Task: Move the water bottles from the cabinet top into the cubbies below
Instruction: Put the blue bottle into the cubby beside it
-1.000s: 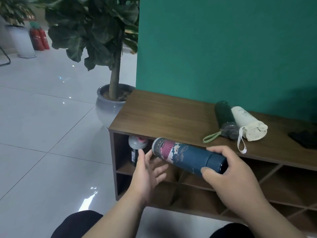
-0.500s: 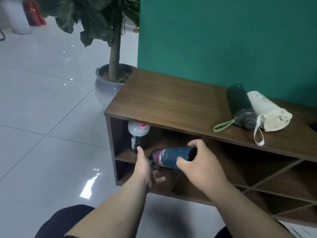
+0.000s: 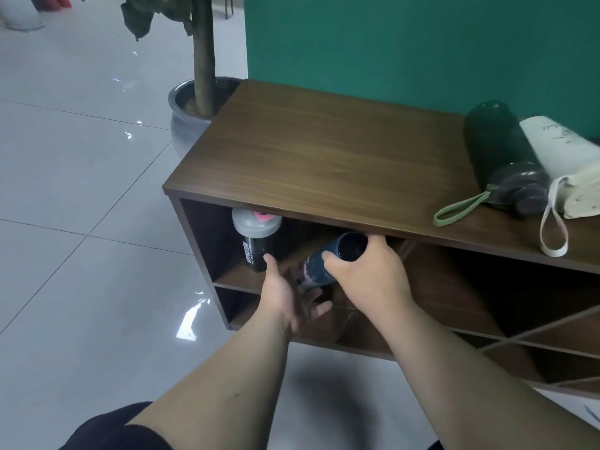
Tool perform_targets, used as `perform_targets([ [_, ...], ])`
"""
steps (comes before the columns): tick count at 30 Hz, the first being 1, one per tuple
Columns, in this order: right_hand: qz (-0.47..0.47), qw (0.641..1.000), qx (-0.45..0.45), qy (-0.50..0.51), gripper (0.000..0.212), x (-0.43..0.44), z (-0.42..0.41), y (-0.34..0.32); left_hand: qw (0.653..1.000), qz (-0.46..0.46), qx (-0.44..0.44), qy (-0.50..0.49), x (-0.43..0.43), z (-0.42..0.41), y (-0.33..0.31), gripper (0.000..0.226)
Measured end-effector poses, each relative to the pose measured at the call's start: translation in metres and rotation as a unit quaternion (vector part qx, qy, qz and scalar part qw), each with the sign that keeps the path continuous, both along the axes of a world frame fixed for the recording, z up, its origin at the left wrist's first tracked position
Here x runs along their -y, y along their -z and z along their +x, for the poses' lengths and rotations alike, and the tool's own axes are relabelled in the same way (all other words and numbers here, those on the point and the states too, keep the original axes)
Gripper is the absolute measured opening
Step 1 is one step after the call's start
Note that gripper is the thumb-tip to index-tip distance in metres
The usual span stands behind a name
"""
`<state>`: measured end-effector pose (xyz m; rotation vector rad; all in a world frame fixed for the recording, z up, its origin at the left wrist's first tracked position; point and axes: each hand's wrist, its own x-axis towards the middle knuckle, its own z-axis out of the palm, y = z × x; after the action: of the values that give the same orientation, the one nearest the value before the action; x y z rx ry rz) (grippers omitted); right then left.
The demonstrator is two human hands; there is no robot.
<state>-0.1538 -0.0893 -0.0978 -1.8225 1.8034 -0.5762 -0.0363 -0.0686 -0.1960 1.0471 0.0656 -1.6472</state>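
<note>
A low wooden cabinet (image 3: 324,157) stood against a green wall on a glossy tiled floor, a potted plant (image 3: 191,102) at its far left corner. The right hand (image 3: 367,274) had its fingers clenched round the near end of a dark blue patterned bottle (image 3: 319,266), which lay tilted, nose first, in the mouth of the top-left cubby (image 3: 207,241), just right of a black shaker bottle (image 3: 255,245) standing upright inside. The left hand (image 3: 289,297) was below it, palm up, fingers loose and holding nothing. The blue bottle looked rigid and smooth, likely slippery, so a full wrap round the barrel seemed the safest hold. A dark green bottle (image 3: 493,151) and a cream bottle (image 3: 558,151) lay side by side, touching, on the surface at the right, the cream one cut off by the frame. The blue bottle's far end was hidden in shadow.
</note>
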Motion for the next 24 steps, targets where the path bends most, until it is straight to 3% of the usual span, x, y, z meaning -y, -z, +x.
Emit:
perform_targets([
  [5, -0.028, 0.999, -0.004, 0.019, 0.061, 0.011, 0.01, 0.008, 0.998, -0.033, -0.046, 0.017, 0.012, -0.003, 0.01, 0.105],
  [10, -0.027, 0.999, -0.018, 0.001, 0.048, 0.021, 0.015, 0.009, 0.996, -0.061, -0.059, 0.02, 0.022, -0.005, 0.016, 0.101],
  [19, 0.095, 0.989, -0.108, -0.029, 0.055, 0.043, 0.026, 0.004, 0.992, -0.085, -0.087, 0.044, 0.037, -0.004, 0.024, 0.113],
  [24, 0.092, 0.988, -0.117, -0.049, 0.047, 0.054, 0.028, 0.012, 0.991, -0.095, -0.082, 0.048, 0.04, -0.003, 0.027, 0.114],
])
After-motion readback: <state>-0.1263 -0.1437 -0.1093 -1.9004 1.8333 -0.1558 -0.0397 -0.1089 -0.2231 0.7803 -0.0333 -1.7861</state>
